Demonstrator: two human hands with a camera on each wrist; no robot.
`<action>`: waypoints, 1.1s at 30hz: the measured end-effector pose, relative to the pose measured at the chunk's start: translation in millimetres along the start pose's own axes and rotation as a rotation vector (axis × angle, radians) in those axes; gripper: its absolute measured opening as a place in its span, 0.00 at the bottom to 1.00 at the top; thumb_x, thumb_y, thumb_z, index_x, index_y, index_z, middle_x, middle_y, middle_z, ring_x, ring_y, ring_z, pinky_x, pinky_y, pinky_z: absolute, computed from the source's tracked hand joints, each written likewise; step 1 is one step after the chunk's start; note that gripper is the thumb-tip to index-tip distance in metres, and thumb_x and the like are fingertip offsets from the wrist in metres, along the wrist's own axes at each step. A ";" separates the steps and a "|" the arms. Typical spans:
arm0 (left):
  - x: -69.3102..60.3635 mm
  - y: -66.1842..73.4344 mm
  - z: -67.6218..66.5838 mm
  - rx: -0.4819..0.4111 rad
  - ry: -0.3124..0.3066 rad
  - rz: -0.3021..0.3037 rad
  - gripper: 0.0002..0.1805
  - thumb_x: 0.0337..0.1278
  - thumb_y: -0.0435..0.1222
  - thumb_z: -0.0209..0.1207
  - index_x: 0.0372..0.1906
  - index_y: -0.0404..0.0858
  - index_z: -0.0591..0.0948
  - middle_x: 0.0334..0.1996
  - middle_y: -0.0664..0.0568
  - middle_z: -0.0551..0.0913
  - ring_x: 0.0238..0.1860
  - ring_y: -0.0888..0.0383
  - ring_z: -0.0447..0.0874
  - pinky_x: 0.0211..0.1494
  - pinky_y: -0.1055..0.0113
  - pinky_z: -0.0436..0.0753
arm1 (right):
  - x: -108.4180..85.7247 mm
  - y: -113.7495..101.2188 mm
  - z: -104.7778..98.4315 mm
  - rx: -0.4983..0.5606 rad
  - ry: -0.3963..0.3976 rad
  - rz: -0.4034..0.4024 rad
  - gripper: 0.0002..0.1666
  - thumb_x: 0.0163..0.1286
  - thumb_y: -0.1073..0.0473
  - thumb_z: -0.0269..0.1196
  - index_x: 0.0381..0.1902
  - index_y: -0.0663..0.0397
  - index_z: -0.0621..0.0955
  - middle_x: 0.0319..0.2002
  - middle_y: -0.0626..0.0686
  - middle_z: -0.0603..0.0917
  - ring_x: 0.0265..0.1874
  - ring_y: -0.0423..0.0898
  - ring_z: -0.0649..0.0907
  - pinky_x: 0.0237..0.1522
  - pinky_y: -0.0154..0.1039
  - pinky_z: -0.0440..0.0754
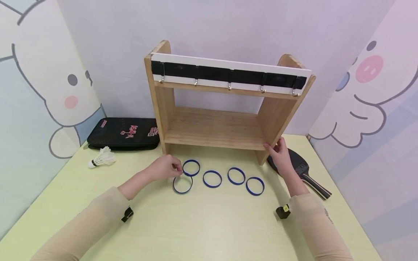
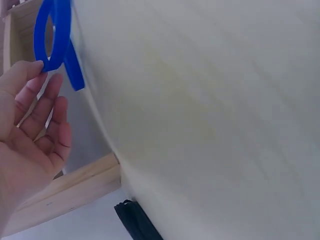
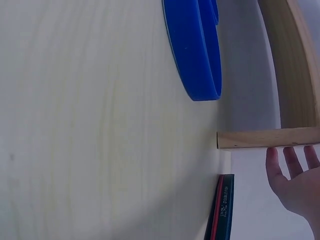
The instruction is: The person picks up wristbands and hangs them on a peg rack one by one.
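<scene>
My left hand (image 1: 166,167) pinches a thin blue ring (image 2: 62,37) by its rim between thumb and index finger, low over the table. Its other fingers are loosely curled. Another blue ring (image 1: 191,160) lies just behind the held one. To the right lie more blue rings (image 1: 212,187), spread in a loose row before the wooden shelf (image 1: 215,128). My right hand (image 1: 280,156) grips the lower right side panel of that shelf, thumb at the front edge and fingers on the outer face. In the right wrist view, fingertips (image 3: 271,152) touch the panel.
Metal hooks (image 1: 229,86) hang along a white board with a black strip (image 1: 213,72) across the shelf's upper front. A black case (image 1: 114,134) and a white shuttlecock (image 1: 103,157) lie left of the shelf. On the right is a table tennis bat (image 1: 297,163), partly behind my right hand.
</scene>
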State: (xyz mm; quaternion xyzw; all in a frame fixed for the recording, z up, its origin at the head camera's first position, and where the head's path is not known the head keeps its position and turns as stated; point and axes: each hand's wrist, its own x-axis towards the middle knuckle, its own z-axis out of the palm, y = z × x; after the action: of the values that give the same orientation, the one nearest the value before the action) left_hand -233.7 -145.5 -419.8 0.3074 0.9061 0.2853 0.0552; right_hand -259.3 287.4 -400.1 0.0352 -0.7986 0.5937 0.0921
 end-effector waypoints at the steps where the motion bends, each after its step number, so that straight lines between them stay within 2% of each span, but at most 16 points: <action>1: 0.1 1.2 -1.9 -0.010 0.006 -0.007 0.04 0.49 0.35 0.67 0.24 0.45 0.84 0.22 0.66 0.82 0.28 0.67 0.77 0.37 0.70 0.79 | -1.5 -3.1 0.9 -0.002 -0.004 0.003 0.37 0.69 0.59 0.59 0.70 0.53 0.55 0.66 0.60 0.61 0.63 0.55 0.67 0.63 0.49 0.69; 4: 0.0 6.0 -9.9 -0.045 0.015 -0.002 0.03 0.50 0.34 0.66 0.26 0.43 0.85 0.23 0.64 0.83 0.30 0.66 0.80 0.37 0.70 0.81 | -3.0 -7.8 2.7 0.005 -0.009 0.008 0.37 0.69 0.59 0.58 0.70 0.55 0.54 0.67 0.60 0.61 0.63 0.56 0.67 0.64 0.51 0.68; 9: -1.6 15.4 -27.0 -0.054 0.048 0.004 0.02 0.51 0.35 0.66 0.27 0.43 0.84 0.25 0.61 0.83 0.32 0.63 0.80 0.39 0.68 0.80 | -2.9 -7.7 3.4 0.009 -0.005 0.010 0.36 0.69 0.59 0.58 0.69 0.53 0.55 0.66 0.59 0.62 0.62 0.54 0.67 0.60 0.41 0.72; 11: -3.3 19.7 -34.3 -0.059 0.067 -0.012 0.02 0.51 0.36 0.66 0.28 0.44 0.84 0.26 0.61 0.83 0.33 0.62 0.79 0.39 0.67 0.80 | -2.8 -6.7 3.3 0.012 -0.008 0.008 0.36 0.69 0.59 0.58 0.69 0.52 0.55 0.66 0.59 0.62 0.62 0.54 0.67 0.59 0.39 0.72; 18: -7.2 33.9 -65.1 -0.078 0.177 -0.017 0.03 0.52 0.37 0.66 0.32 0.43 0.85 0.26 0.59 0.84 0.29 0.61 0.79 0.32 0.67 0.79 | -2.7 -6.2 3.8 0.015 0.001 -0.003 0.36 0.68 0.59 0.59 0.69 0.53 0.56 0.64 0.59 0.64 0.59 0.48 0.70 0.52 0.28 0.74; 23: -7.9 45.4 -90.8 -0.045 0.272 -0.008 0.05 0.54 0.36 0.65 0.36 0.42 0.86 0.29 0.56 0.85 0.30 0.59 0.77 0.31 0.66 0.76 | -2.7 -6.4 3.9 0.007 0.002 -0.001 0.36 0.69 0.59 0.58 0.69 0.54 0.55 0.65 0.59 0.64 0.60 0.49 0.70 0.51 0.27 0.74; 28: -9.6 58.3 -116.7 0.018 0.365 0.009 0.04 0.55 0.37 0.65 0.35 0.42 0.86 0.28 0.55 0.84 0.28 0.58 0.74 0.29 0.67 0.74 | -3.0 -8.1 4.7 0.021 0.004 -0.006 0.35 0.68 0.60 0.59 0.68 0.54 0.56 0.64 0.59 0.64 0.59 0.47 0.70 0.50 0.24 0.74; 33: -11.7 74.1 -141.9 0.002 0.470 0.024 0.06 0.57 0.40 0.63 0.36 0.43 0.86 0.28 0.54 0.83 0.28 0.58 0.74 0.27 0.71 0.73 | -4.3 -6.3 2.8 0.017 0.007 0.001 0.34 0.69 0.59 0.59 0.68 0.52 0.57 0.64 0.58 0.65 0.59 0.45 0.70 0.50 0.24 0.73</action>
State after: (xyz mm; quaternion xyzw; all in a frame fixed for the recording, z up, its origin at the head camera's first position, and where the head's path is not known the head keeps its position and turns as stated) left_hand -224.4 -172.9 -261.8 0.2435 0.8905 0.3490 -0.1611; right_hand -254.4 282.7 -395.8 0.0334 -0.7931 0.6009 0.0943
